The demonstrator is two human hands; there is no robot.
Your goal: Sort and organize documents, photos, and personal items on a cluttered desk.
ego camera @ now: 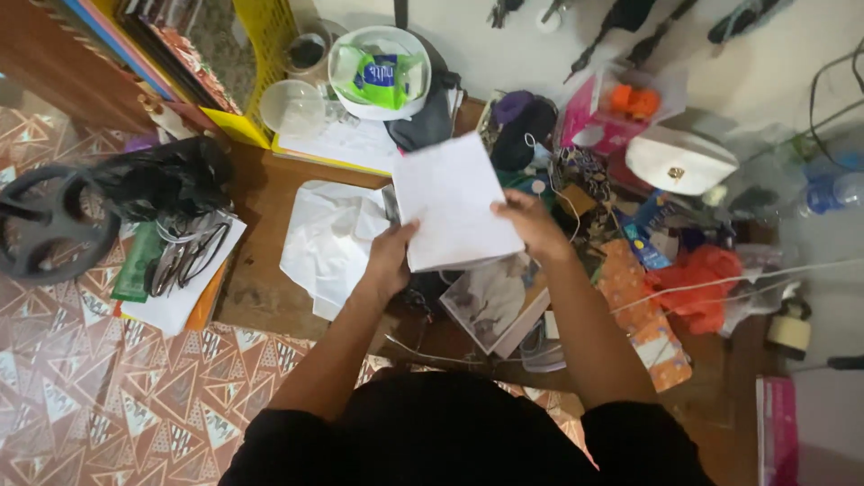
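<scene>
Both my hands hold a white sheet of paper (453, 200) above a cluttered brown wooden desk (261, 288). My left hand (390, 256) grips its lower left edge. My right hand (531, 222) grips its right edge. Crumpled white paper (328, 238) lies on the desk left of the sheet. Under the sheet, a printed booklet (495, 301) rests near the desk's front edge.
A white bowl with a green packet (378, 72) and a clear cup (292, 108) stand at the back. Black bag (162, 180) and papers lie left. A white lid (679, 160), orange cloth (697, 279), tape roll (789, 333) and pink box (603, 112) crowd the right.
</scene>
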